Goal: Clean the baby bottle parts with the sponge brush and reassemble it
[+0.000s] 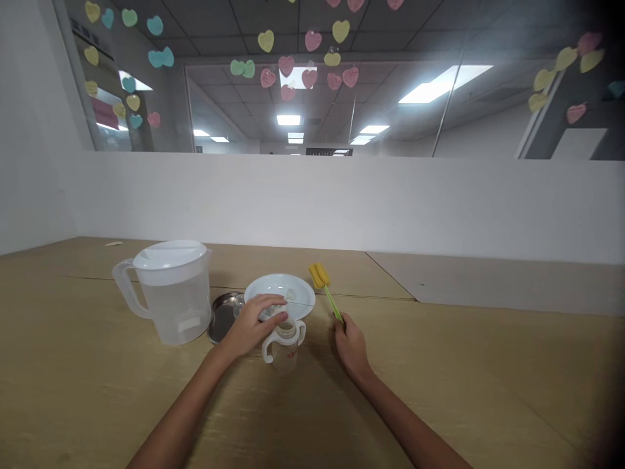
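- Gripping the sponge brush (320,276) above the wood-grain surface (469,365), the right hand (350,344) is closed.
- Left hand (254,324) partly open by the two-handled bottle (284,357); contact unclear.
- White plate (254,284) behind; metal tray (221,319), lidded pitcher (178,299) leftward.
- White wall (312,202), window (395,124) with heart-shaped notes (313,41).

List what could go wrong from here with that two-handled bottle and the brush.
The bottle might tip: the left hand is right at its top, and a finger could catch one of the handles.
The bottle stands close to the white plate, so a tip backward could knock it.
The right hand grips the brush near the handle's end, so its yellow sponge head may swing or wobble.
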{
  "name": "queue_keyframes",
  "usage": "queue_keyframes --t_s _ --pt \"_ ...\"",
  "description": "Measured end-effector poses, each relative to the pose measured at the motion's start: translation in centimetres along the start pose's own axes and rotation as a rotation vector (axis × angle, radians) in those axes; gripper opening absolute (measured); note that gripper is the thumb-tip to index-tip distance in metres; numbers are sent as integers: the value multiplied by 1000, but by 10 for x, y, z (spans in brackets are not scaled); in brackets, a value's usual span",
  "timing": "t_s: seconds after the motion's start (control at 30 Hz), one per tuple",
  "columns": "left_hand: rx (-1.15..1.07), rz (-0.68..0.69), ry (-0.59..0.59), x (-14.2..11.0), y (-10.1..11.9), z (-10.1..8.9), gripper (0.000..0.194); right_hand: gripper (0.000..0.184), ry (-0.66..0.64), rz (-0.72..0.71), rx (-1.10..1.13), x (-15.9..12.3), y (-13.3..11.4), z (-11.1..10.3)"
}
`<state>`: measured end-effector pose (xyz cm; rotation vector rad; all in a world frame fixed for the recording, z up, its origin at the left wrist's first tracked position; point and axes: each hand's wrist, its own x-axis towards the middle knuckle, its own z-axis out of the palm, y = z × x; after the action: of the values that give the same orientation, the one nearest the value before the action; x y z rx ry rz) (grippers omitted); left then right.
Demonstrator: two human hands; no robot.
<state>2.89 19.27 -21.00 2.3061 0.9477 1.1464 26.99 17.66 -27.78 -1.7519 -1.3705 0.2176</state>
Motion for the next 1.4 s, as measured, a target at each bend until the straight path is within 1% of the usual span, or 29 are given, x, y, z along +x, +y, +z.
queue_keyframes --t_s 0.07,0.1,0.17,0.2,0.27,0.3,0.33,0.4,0.43,0.53,0.63,0.7,0.73,0.8,0.83,0.9,0.93,0.97,1.0,1.07,1.13,1.23,1.3,1.4 --pt "66 12 84 -2 -1 -3 33 41 -8 9 -23 1 1 1" --pt "93 17 103 -3 -2 -4 32 41 -18 12 -29 2 2 1" --pt "157 22 145 -4 -9 -7 31 42 -46 21 -36 3 4 2" --pt "208 15 194 -4 -15 -9 31 43 -57 26 -40 3 5 2" --pt "345 -36 331 -5 -30 -13 31 46 -57 28 -46 5 7 4" --pt "417 -85 385 -6 -40 -14 31 47 -50 17 -47 5 9 5" --pt "480 -146 406 -6 -50 -14 31 49 -39 -2 -45 5 10 6" --pt "563 -280 367 -9 -69 -11 33 52 -30 -46 -43 6 13 8" --pt "581 -324 316 -10 -77 -9 36 54 -35 -62 -42 6 13 9" --pt "569 -377 170 -12 -90 1 44 54 -64 -82 -40 5 14 9" --pt "552 -425 109 -13 -88 4 43 50 -71 -100 -39 5 14 9" --pt "593 -482 111 -13 -81 0 38 48 -69 -104 -42 4 13 10" --pt "629 -500 134 -13 -77 -3 36 47 -67 -104 -45 4 13 11" --pt "707 -487 247 -11 -67 -11 35 46 -63 -109 -54 4 13 12" --pt "731 -440 328 -10 -62 -13 36 46 -62 -112 -60 4 13 12" --pt "718 -275 487 -8 -50 -15 37 45 -63 -113 -73 3 13 12" --pt "678 -184 540 -7 -45 -14 37 45 -65 -112 -78 3 12 11" --pt "620 -106 568 -6 -40 -12 37 44 -67 -109 -83 2 11 11" --pt "553 -51 573 -5 -36 -8 37 44 -72 -103 -88 2 10 10" --pt "429 -20 533 -3 -32 1 37 43 -88 -96 -99 1 9 8" --pt "345 -50 460 -3 -33 10 37 41 -109 -96 -112 1 7 7" --pt "273 -124 329 -3 -42 20 38 40 -126 -106 -126 1 7 7" --pt "268 -174 255 -3 -48 23 39 40 -125 -109 -133 1 8 8" --pt "321 -236 196 -4 -51 27 36 39 -120 -112 -144 1 8 9"
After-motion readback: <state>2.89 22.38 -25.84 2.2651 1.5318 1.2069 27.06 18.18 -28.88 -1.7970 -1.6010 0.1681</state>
